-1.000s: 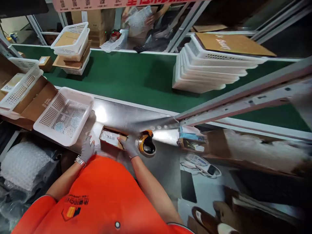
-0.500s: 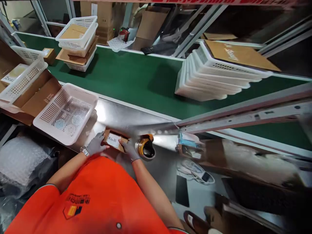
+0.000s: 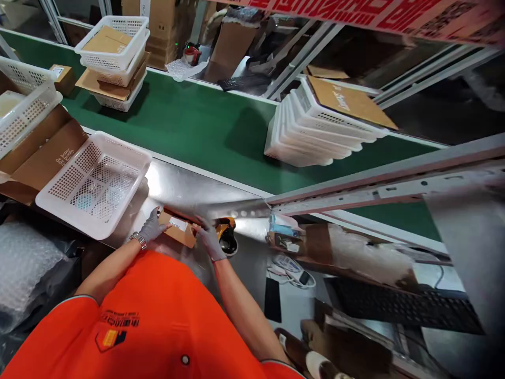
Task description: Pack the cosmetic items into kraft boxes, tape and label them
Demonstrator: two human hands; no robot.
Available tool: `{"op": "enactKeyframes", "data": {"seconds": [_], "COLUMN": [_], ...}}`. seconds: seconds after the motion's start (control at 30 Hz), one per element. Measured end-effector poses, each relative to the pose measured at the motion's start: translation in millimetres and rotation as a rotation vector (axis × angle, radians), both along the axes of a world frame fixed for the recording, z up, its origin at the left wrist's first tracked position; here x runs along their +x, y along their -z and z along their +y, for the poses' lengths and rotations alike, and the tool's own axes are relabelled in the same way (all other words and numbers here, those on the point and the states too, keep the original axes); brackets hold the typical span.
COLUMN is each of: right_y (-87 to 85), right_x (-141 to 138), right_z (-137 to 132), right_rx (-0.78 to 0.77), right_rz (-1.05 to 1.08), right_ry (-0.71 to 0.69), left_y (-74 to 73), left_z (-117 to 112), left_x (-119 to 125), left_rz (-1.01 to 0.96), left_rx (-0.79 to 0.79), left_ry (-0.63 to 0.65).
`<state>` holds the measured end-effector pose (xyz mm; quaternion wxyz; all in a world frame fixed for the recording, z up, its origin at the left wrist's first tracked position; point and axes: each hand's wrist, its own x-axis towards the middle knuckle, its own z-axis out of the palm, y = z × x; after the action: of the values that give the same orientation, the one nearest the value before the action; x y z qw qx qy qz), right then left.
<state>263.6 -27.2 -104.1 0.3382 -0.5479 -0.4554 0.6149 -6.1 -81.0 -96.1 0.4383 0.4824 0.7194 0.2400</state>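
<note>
A small brown cardboard box (image 3: 185,237) lies over the metal bench (image 3: 189,184) in front of my orange shirt. Its front flap leans out towards me, and a white labelled packet (image 3: 178,223) shows inside. My gloved left hand (image 3: 152,227), with a watch at the wrist, grips the left end. At the right end, the fingers of my gloved right hand (image 3: 210,238) hold the edge. Just beyond that hand stands a rounded orange and black object (image 3: 228,237), partly hidden by it.
A white perforated basket (image 3: 47,196) with clear wrap in it sits to the left. Behind runs a green conveyor belt (image 3: 197,126) carrying stacked baskets (image 3: 311,134). A metal rail (image 3: 355,184) crosses at right, above a keyboard (image 3: 406,305). Bubble wrap (image 3: 27,263) lies at far left.
The box's front flap has swung out towards me, and less of the packet's white face shows. My right hand has shifted along the box's right end. The camera view has turned slightly right.
</note>
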Motion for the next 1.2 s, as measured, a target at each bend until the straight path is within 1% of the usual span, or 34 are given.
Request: {"op": "enactKeyframes", "data": {"seconds": [0.07,0.13,0.2,0.23,0.27,0.3,0.4,0.57,0.63,0.7,0.73,0.77,0.8,0.83,0.9,0.93,0.97,1.0,1.07,1.2], "right_y": [-8.0,-13.8,-14.9,-13.4,-10.9,-7.8,1.7,10.5,13.8,17.7,19.7,21.7,23.7,25.7,29.8,31.7,33.5,35.0,36.8,34.5], "right_x": [4.5,7.4,8.7,8.6,7.9,6.6,0.7,-3.7,-3.6,-4.3,-5.3,-6.6,-8.3,-10.1,-13.4,-14.5,-14.9,-14.5,-11.5,-1.6], "right_z": [4.3,1.8,-7.5,-13.3,-18.9,-23.6,-29.5,-30.4,-34.9,-40.4,-42.6,-44.2,-45.2,-45.6,-45.5,-45.2,-45.1,-45.1,-45.3,-45.7], "right_rx": [0.108,0.224,0.36,0.436,0.512,0.572,0.648,0.717,0.705,0.684,0.672,0.661,0.651,0.643,0.629,0.622,0.612,0.601,0.59,0.622], "right_rz": [-0.122,-0.232,-0.315,-0.366,-0.439,-0.52,-0.687,-0.704,-0.707,-0.706,-0.702,-0.696,-0.689,-0.678,-0.655,-0.647,-0.643,-0.642,-0.629,-0.537], "right_ry": [-0.087,-0.249,-0.437,-0.509,-0.564,-0.59,-0.555,-0.525,-0.487,-0.451,-0.44,-0.429,-0.417,-0.401,-0.358,-0.338,-0.321,-0.31,-0.327,-0.454], "left_y": [7.6,15.3,21.9,24.5,26.3,27.4,27.8,26.0,21.8,12.0,5.1,-2.9,-11.1,-19.0,-31.5,-35.4,-37.8,-38.7,-38.1,-35.9], "left_z": [-3.0,-4.7,-4.8,-4.4,-3.7,-2.9,-0.5,-1.6,-3.5,-3.9,-3.0,-0.9,2.2,6.3,16.5,21.8,26.7,30.8,36.0,36.7], "left_x": [0.3,1.5,3.1,3.6,3.8,3.5,1.1,-1.4,-1.8,-1.6,-0.8,0.9,3.8,7.9,19.2,25.4,31.2,36.1,41.8,40.4], "left_rz": [-0.134,-0.243,-0.259,-0.244,-0.226,-0.211,-0.2,-0.208,-0.171,-0.059,0.019,0.092,0.148,0.178,0.173,0.162,0.162,0.177,0.235,0.305], "left_rx": [0.034,0.097,0.166,0.186,0.196,0.201,0.205,0.244,0.237,0.242,0.262,0.296,0.338,0.377,0.419,0.418,0.409,0.395,0.377,0.37], "left_ry": [-0.015,-0.036,-0.045,-0.042,-0.034,-0.023,0.015,0.049,0.061,0.098,0.142,0.216,0.322,0.455,0.721,0.815,0.878,0.914,0.939,0.982]}}
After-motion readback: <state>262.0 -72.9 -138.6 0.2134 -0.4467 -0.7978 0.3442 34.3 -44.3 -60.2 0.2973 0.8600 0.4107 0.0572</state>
